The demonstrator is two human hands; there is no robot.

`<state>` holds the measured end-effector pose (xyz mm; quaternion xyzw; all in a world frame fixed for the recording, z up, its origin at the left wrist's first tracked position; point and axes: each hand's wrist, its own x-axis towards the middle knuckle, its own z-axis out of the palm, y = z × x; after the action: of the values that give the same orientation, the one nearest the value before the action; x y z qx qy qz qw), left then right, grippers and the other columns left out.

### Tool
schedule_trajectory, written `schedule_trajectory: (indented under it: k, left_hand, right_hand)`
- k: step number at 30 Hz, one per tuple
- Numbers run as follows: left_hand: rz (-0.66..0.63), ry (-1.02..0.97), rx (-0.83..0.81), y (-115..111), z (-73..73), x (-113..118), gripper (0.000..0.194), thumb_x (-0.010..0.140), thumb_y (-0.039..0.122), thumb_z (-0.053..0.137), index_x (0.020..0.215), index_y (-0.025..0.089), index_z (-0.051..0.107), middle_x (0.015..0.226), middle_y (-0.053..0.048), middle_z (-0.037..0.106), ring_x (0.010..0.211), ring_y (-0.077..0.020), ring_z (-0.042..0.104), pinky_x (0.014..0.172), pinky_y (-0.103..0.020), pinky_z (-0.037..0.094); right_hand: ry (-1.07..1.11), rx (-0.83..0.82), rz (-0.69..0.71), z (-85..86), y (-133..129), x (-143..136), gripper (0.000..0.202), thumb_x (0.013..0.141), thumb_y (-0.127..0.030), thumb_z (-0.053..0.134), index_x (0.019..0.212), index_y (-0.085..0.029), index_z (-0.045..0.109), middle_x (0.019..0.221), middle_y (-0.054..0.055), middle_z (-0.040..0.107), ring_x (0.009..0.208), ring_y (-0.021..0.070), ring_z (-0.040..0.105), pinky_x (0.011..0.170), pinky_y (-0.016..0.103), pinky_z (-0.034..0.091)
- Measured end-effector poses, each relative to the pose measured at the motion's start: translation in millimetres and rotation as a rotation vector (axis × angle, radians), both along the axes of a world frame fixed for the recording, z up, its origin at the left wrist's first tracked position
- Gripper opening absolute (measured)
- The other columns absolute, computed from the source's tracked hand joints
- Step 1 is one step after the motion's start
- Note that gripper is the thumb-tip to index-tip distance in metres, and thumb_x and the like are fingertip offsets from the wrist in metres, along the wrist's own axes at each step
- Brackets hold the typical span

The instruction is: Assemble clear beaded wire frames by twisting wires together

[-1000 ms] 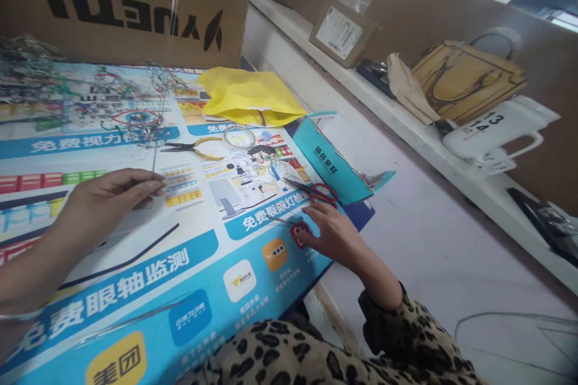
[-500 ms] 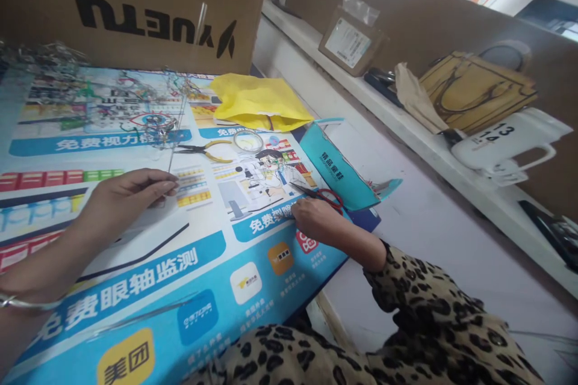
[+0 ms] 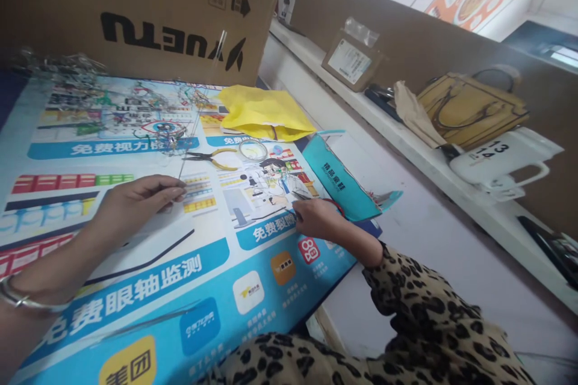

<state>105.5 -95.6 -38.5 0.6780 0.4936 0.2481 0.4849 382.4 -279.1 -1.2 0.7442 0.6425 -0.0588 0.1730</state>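
Note:
My left hand (image 3: 151,198) is closed in a pinch on a thin, straight rod (image 3: 201,107). The rod slants up to the right, and its upper end looks clear and shiny. My right hand (image 3: 318,218) is closed over the sheet, with a small dark bit at its fingertips that I cannot make out. Red-handled scissors (image 3: 338,208) lie right behind it, mostly hidden by the hand. Between the hands and farther back are yellow-handled pliers (image 3: 217,157) and a clear round roll (image 3: 253,150). Tangled wire pieces (image 3: 165,132) lie beyond my left hand.
A large cardboard box (image 3: 180,6) stands at the back. A yellow cloth pouch (image 3: 266,111) and a teal box lid (image 3: 336,177) lie along the right side. On the ledge stand a white mug (image 3: 497,162), a tan handbag (image 3: 474,105) and a small carton (image 3: 350,60).
The view has shifted slightly. My right hand has moved closer over the scissors and hides more of them. The left hand keeps its pinch on the thin rod.

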Motion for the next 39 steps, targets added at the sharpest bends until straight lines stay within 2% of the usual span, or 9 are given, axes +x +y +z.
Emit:
schedule_trajectory:
  k: [4,10,14,17,23,26,30,34,39]
  left_hand:
    - [0.014,0.011,-0.008,-2,3.7,1,0.042,0.055,0.049,0.061,0.085,0.022,0.068,0.085,-0.002,0.071,0.063,-0.0123,0.058,0.064,-0.024,0.047]
    - [0.029,-0.021,-0.010,-2,2.2,3,0.041,0.053,0.049,0.062,0.083,0.021,0.068,0.084,-0.002,0.071,0.063,-0.0126,0.058,0.063,-0.025,0.048]
    - [0.032,-0.033,-0.016,-2,2.9,2,0.041,0.054,0.048,0.062,0.084,0.021,0.068,0.085,-0.002,0.071,0.063,-0.0115,0.058,0.063,-0.024,0.048]
    - [0.029,-0.029,-0.005,-3,4.4,2,0.040,0.054,0.047,0.062,0.083,0.020,0.068,0.087,-0.002,0.071,0.064,-0.0116,0.058,0.064,-0.024,0.049]
    - [0.022,-0.035,-0.005,-3,3.6,2,0.038,0.056,0.046,0.062,0.084,0.020,0.068,0.086,-0.002,0.071,0.064,-0.0114,0.059,0.063,-0.023,0.049]
    - [0.018,-0.040,-0.012,-4,3.2,1,0.039,0.056,0.046,0.063,0.085,0.020,0.068,0.087,-0.003,0.071,0.065,-0.0116,0.060,0.065,-0.023,0.050]
    - [-0.010,-0.045,0.005,-2,0.8,-1,0.040,0.058,0.047,0.063,0.086,0.019,0.067,0.084,-0.003,0.071,0.065,-0.0126,0.060,0.065,-0.024,0.050]
    - [0.001,-0.039,0.034,1,-5.0,-1,0.039,0.058,0.048,0.062,0.085,0.021,0.068,0.084,-0.002,0.071,0.061,-0.0114,0.057,0.061,-0.023,0.048]
    - [-0.027,-0.063,0.027,5,-13.0,-1,0.039,0.060,0.048,0.063,0.087,0.021,0.068,0.084,-0.002,0.070,0.061,-0.0106,0.057,0.060,-0.022,0.046]
  right_hand:
    - [0.145,0.101,-0.022,0.8,0,14,0.013,0.069,-0.013,0.050,0.078,-0.017,0.058,0.070,0.003,0.063,0.060,0.0131,0.052,0.050,0.022,0.026]
    - [0.528,0.246,-0.127,3.5,0,25,0.023,0.073,-0.012,0.050,0.092,-0.016,0.061,0.068,-0.001,0.059,0.060,0.0097,0.051,0.057,0.020,0.037]
    - [0.898,0.382,-0.247,7.5,-10,16,0.010,0.077,-0.020,0.053,0.084,-0.016,0.058,0.064,-0.001,0.059,0.058,0.0103,0.055,0.056,0.021,0.043]
    - [1.094,0.473,-0.289,-1.1,-23,0,0.011,0.081,-0.027,0.055,0.082,-0.016,0.056,0.069,0.000,0.062,0.061,0.0109,0.058,0.059,0.023,0.046]
    - [1.097,0.464,-0.347,-35.8,-40,-16,0.014,0.082,-0.029,0.056,0.083,-0.016,0.060,0.072,0.002,0.063,0.065,0.0119,0.058,0.061,0.024,0.047]
    - [1.149,0.472,-0.367,-36.4,-40,-16,0.013,0.081,-0.029,0.058,0.081,-0.016,0.061,0.071,0.002,0.063,0.066,0.0121,0.058,0.062,0.024,0.047]
    - [1.434,0.488,-0.407,-32.0,-36,-26,0.017,0.077,-0.031,0.064,0.081,-0.015,0.062,0.072,0.003,0.065,0.068,0.0136,0.062,0.065,0.027,0.050]
    - [1.571,0.440,-0.373,-42.0,-20,-30,0.021,0.075,-0.035,0.067,0.079,-0.015,0.062,0.071,0.002,0.065,0.065,0.0132,0.062,0.065,0.028,0.050]
    - [1.378,0.600,-0.350,-47.9,22,6,0.018,0.073,-0.033,0.068,0.073,-0.015,0.062,0.065,0.000,0.063,0.061,0.0113,0.057,0.062,0.026,0.047]
